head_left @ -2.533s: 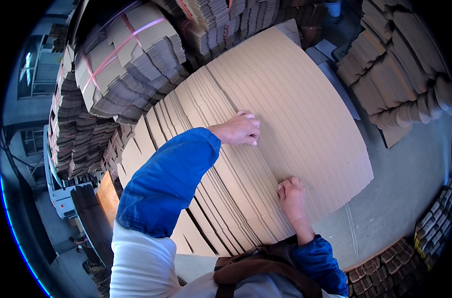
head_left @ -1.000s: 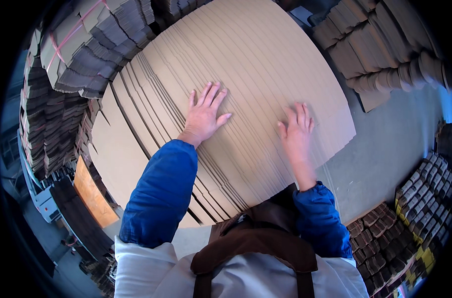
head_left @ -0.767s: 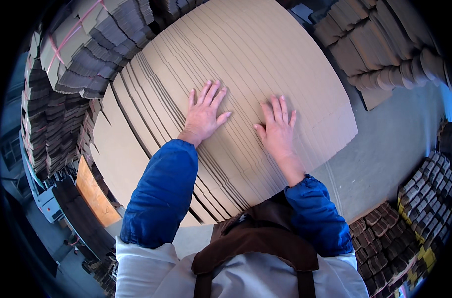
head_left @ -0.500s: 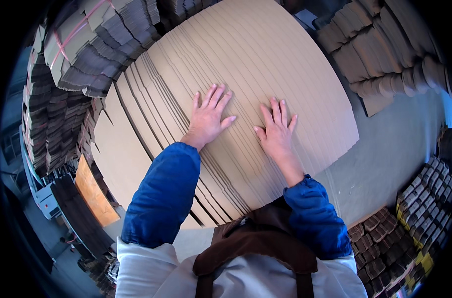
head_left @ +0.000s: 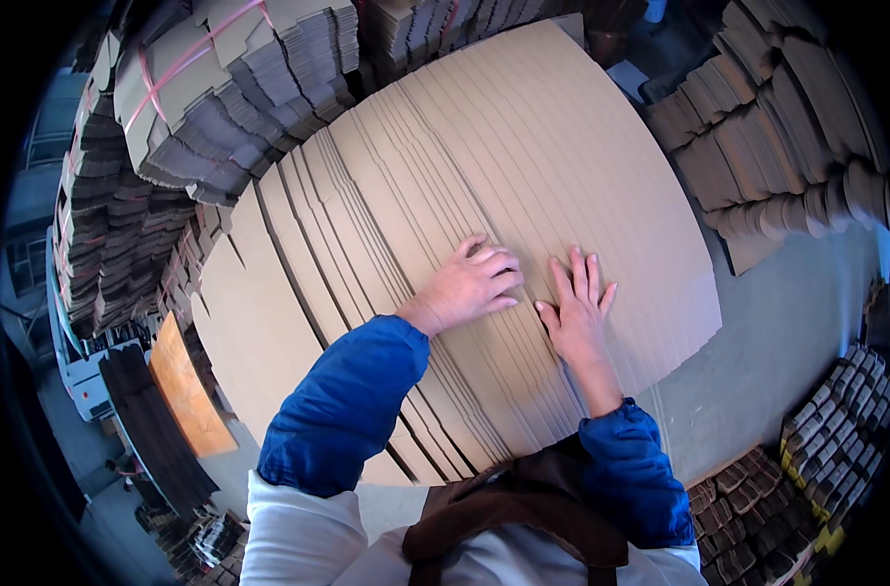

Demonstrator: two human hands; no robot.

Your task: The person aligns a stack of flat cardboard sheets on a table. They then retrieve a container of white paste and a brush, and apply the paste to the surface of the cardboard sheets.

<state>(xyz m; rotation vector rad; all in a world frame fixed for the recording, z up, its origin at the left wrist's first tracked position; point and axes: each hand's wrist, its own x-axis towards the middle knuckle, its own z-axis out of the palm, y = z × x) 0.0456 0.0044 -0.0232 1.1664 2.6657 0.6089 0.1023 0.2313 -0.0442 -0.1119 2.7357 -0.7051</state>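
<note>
A wide spread of flat tan cardboard sheets (head_left: 367,195) lies fanned out in front of me, each overlapping its neighbour so that long parallel edges show. My left hand (head_left: 472,283) rests on the middle of the sheets, its fingers bent and a little apart, pointing right, with the tips touching the cardboard. No sheet is visibly pinched in it. Just to its right, my right hand (head_left: 579,313) lies flat with fingers spread, pointing away from me. Both forearms are in blue sleeve covers.
Strapped cardboard stacks (head_left: 230,107) stand at the far left, and more brown stacks (head_left: 767,137) at the far right. Bundled piles (head_left: 841,410) sit on the floor (head_left: 748,342) at the near right. An orange-brown board (head_left: 186,391) leans at the left.
The view has shifted, so the sheets appear lower. My left hand has moved right across them, turning and bending its previously spread fingers. My right hand stays flat, slightly farther right.
</note>
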